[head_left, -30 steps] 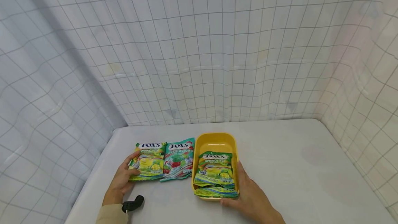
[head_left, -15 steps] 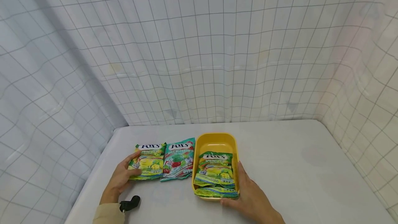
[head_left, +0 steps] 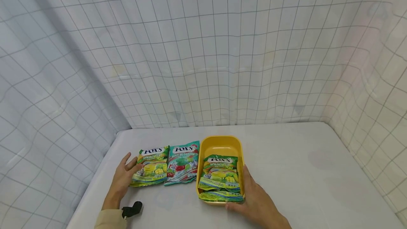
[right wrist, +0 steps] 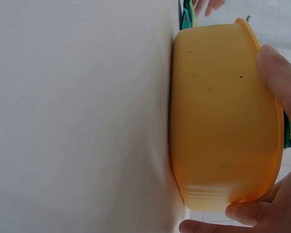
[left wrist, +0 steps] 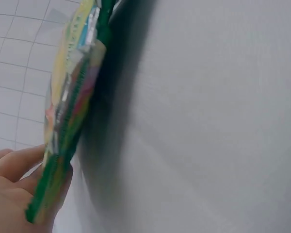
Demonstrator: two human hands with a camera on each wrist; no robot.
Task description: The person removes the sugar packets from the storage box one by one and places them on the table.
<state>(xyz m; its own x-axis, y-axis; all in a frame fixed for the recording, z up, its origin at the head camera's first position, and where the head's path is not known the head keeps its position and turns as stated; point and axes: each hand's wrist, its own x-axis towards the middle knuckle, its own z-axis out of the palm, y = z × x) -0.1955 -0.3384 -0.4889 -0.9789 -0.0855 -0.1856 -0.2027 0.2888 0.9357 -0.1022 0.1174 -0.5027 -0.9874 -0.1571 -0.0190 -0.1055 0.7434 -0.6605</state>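
Observation:
My left hand (head_left: 122,179) is at the left edge of a green-and-yellow Fox's Spring Tea candy bag (head_left: 152,167). In the left wrist view its fingers pinch the end of that candy bag (left wrist: 70,92), which stands raised at an angle with a shadow under it. A teal Mint Blossom candy bag (head_left: 182,163) lies between it and a yellow plastic tub (head_left: 222,142). Inside the tub sit Spring Tea bags (head_left: 220,174), bunched toward the near end. My right hand (head_left: 257,200) grips the tub's right near side, its thumb (right wrist: 279,73) on the rim and fingers at the wall.
A white-covered table (head_left: 302,172) carries everything. White grid-patterned curtains (head_left: 216,63) enclose it at the back and both sides. A small black strap end (head_left: 133,209) sticks out by the left wrist.
My left hand has shifted slightly left and its fingers have changed position at the bag's edge. The left Spring Tea bag has turned and slid a little. The right hand and tub stay put.

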